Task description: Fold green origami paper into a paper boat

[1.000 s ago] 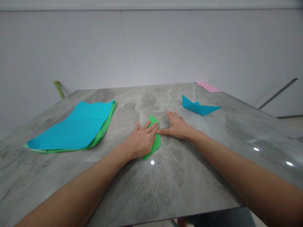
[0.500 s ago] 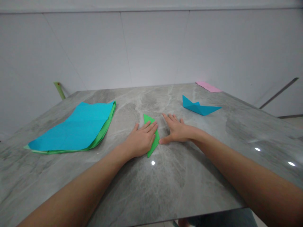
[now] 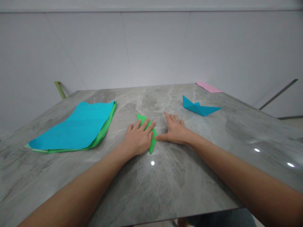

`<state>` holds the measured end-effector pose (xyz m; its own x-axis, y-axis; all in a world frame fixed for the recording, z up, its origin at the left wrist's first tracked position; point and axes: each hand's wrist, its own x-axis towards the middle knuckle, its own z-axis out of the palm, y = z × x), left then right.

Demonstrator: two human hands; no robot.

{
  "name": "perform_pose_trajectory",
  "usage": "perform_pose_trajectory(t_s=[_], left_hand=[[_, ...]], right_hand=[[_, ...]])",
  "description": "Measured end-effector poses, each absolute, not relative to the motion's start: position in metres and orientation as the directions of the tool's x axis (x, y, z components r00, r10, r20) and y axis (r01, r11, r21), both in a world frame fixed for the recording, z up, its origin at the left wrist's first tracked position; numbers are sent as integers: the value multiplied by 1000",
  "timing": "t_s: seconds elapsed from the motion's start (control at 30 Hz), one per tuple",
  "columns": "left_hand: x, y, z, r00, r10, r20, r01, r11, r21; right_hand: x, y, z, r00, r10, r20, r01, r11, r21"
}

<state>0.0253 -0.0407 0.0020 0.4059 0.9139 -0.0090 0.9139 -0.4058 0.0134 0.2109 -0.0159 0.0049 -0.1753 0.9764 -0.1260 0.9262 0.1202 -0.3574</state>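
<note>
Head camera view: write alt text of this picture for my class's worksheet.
A person's left hand presses a narrow folded piece of green paper flat on a grey marble table, with the right hand spread beside it. Left of them lies a blue sheet on green paper; a blue paper boat and pink paper lie farther away.

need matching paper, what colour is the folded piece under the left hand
Bright green folded paper, best seen in the head view.

left hand (image 3: 137,138) hides most of folded green paper (image 3: 152,140) | blue sheet (image 3: 73,126) covers green sheet (image 3: 101,134) beneath | green strip (image 3: 60,90) base hidden behind counter (image 3: 180,176)
</note>
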Motion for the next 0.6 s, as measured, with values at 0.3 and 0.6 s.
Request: perform_pose_trajectory(t_s=[0.3,0.6], left_hand=[[25,-40,1,403,915,3,915,-402,-28],[23,-40,0,420,907,-27,908,-420,7]], right_hand=[[196,-37,16,-296,938,-180,899,210,-385],[190,-43,15,-351,915,-200,880,249,-405]])
